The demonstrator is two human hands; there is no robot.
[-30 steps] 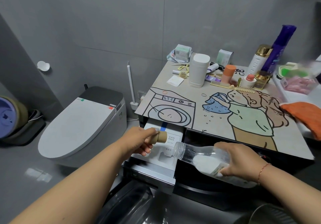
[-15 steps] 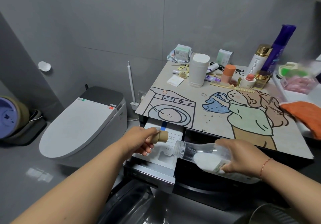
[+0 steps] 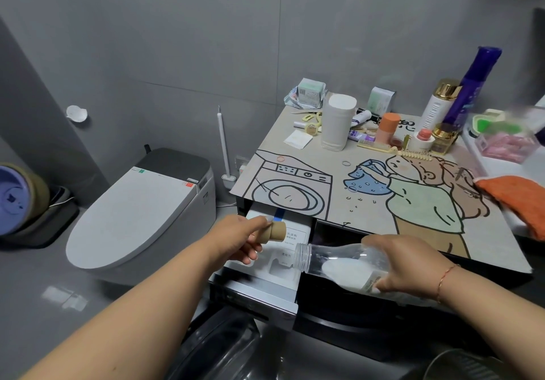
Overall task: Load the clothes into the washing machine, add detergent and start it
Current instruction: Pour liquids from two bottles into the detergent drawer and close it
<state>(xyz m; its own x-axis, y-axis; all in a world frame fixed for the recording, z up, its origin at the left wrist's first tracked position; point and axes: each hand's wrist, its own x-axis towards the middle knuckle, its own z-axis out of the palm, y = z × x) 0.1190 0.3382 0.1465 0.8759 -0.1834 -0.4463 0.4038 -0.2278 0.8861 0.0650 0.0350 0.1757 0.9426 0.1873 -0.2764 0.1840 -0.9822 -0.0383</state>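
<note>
Bottle [image 3: 339,264] (white detergent inside) gripped by right hand [image 3: 410,264]; left hand [image 3: 241,238] pinches cap [image 3: 277,231].

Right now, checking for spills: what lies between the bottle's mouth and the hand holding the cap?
In the head view, only the open detergent drawer shows between the bottle mouth and the left hand holding the cap; no spill shows.

Two hands [image 3: 413,264], one bottle [image 3: 339,264], one cap [image 3: 277,231]

Dim, even light — blurred right edge
</note>
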